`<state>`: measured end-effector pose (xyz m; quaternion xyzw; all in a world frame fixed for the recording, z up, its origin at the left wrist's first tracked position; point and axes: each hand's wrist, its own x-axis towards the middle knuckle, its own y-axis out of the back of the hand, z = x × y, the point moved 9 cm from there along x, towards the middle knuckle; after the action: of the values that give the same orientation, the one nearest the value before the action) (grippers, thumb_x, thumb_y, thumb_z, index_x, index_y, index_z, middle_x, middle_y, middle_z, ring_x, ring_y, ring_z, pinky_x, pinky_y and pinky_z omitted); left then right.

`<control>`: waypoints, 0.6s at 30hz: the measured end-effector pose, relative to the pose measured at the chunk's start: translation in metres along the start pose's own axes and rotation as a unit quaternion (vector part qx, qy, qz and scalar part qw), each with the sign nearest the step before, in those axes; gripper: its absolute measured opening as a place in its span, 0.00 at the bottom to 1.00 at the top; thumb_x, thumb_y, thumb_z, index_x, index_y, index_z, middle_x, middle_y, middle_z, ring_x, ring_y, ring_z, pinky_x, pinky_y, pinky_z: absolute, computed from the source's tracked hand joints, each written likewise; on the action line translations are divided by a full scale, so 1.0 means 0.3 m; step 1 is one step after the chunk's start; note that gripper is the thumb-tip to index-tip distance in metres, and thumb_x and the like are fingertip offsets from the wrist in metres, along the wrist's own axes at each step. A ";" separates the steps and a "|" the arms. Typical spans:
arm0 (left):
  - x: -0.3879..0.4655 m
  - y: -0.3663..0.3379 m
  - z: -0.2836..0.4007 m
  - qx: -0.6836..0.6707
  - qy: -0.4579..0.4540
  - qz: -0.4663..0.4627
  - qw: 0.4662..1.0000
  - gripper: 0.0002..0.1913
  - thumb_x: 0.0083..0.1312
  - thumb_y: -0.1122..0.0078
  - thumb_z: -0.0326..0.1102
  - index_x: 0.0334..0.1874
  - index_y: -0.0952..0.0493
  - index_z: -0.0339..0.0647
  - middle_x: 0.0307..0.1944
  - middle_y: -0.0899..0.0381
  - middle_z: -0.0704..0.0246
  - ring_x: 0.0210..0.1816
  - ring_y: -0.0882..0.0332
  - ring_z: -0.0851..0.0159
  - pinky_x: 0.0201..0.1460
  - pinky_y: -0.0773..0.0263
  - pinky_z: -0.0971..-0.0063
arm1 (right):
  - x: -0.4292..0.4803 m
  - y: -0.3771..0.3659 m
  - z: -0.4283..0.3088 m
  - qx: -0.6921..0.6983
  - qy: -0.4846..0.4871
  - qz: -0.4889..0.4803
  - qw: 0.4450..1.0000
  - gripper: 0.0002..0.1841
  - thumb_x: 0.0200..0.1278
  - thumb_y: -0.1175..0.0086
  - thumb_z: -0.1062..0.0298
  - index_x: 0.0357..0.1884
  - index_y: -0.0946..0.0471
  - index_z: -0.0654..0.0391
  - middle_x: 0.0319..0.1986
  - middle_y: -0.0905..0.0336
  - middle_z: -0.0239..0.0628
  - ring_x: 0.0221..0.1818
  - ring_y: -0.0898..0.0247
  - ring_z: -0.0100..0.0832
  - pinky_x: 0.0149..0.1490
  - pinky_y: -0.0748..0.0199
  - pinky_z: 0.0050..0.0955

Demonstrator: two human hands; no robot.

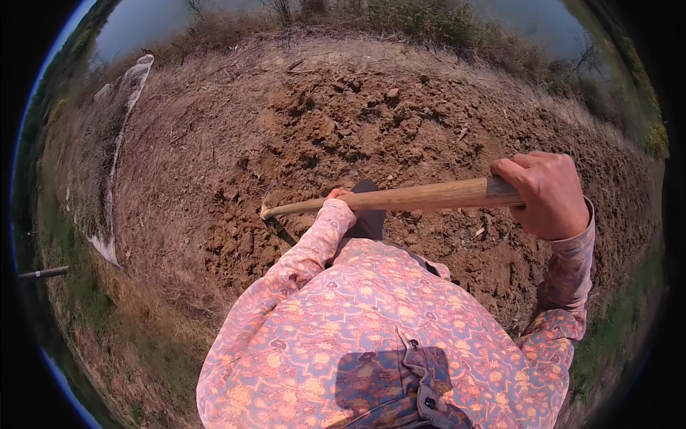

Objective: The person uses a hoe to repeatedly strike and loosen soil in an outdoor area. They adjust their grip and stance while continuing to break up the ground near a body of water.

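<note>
A long wooden tool handle (418, 197) runs nearly level across the view in front of my body. My right hand (546, 193) is closed around its thick end at the right. My left hand (340, 193) grips it nearer its far end, partly hidden behind the patterned sleeve. The handle's thin left end meets a tool head (264, 206) low over the broken soil; the head's shape is mostly hidden, so its kind cannot be told. Brown clods of loosened soil (343, 128) lie around and beyond the handle. A dark trouser leg (370, 217) shows beneath it.
Dry, straw-littered ground (177, 139) borders the broken soil on the left. A pale sheet edge (115, 177) stretches along the far left, near a pole (45, 272). Bushes (429, 21) and water (525, 27) lie beyond. Grass (616, 322) grows at the lower right.
</note>
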<state>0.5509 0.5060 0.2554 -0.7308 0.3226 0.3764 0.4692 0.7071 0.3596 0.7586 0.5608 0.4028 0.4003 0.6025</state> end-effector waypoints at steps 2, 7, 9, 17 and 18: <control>0.033 -0.029 0.061 0.039 -0.062 0.028 0.997 0.11 0.56 0.44 0.38 0.17 0.30 0.46 0.19 0.25 0.72 0.18 0.27 0.62 0.28 0.22 0.64 | 0.081 -0.005 0.041 0.009 0.013 -0.013 1.000 0.14 0.32 0.39 0.73 0.27 0.28 0.52 0.20 0.27 0.33 0.27 0.26 0.41 0.29 0.31 0.39; 0.154 -0.185 0.155 0.056 -0.057 0.046 0.996 0.10 0.60 0.50 0.40 0.21 0.31 0.49 0.16 0.29 0.79 0.16 0.30 0.69 0.20 0.27 0.68 | 0.326 -0.031 0.203 0.010 0.031 -0.025 0.999 0.11 0.32 0.40 0.74 0.24 0.27 0.53 0.21 0.25 0.35 0.27 0.25 0.43 0.30 0.30 0.41; 0.169 -0.308 0.172 0.057 -0.101 -0.001 0.993 0.08 0.57 0.45 0.38 0.22 0.28 0.45 0.21 0.23 0.70 0.19 0.26 0.60 0.24 0.23 0.66 | 0.425 -0.054 0.317 0.007 0.037 -0.026 0.999 0.11 0.32 0.38 0.72 0.24 0.25 0.52 0.20 0.24 0.34 0.26 0.25 0.42 0.29 0.30 0.40; 0.341 -0.614 0.469 0.224 -0.146 0.124 0.956 0.12 0.61 0.53 0.46 0.27 0.28 0.47 0.23 0.24 0.71 0.24 0.24 0.62 0.27 0.24 0.66 | 1.105 -0.099 0.610 -0.032 0.108 -0.062 0.992 0.12 0.26 0.34 0.68 0.20 0.22 0.53 0.19 0.23 0.34 0.30 0.21 0.40 0.33 0.24 0.37; 0.376 -0.652 0.496 0.243 -0.139 0.132 0.951 0.12 0.61 0.53 0.46 0.27 0.28 0.47 0.23 0.24 0.71 0.24 0.24 0.61 0.27 0.24 0.66 | 1.164 -0.111 0.640 -0.026 0.106 -0.051 0.993 0.11 0.26 0.33 0.67 0.20 0.21 0.52 0.20 0.22 0.34 0.30 0.21 0.38 0.34 0.23 0.36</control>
<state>0.7330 0.6996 0.2047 -0.4856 0.4296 0.4431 0.6191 1.0116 0.6162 0.7214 0.4783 0.4820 0.4366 0.5901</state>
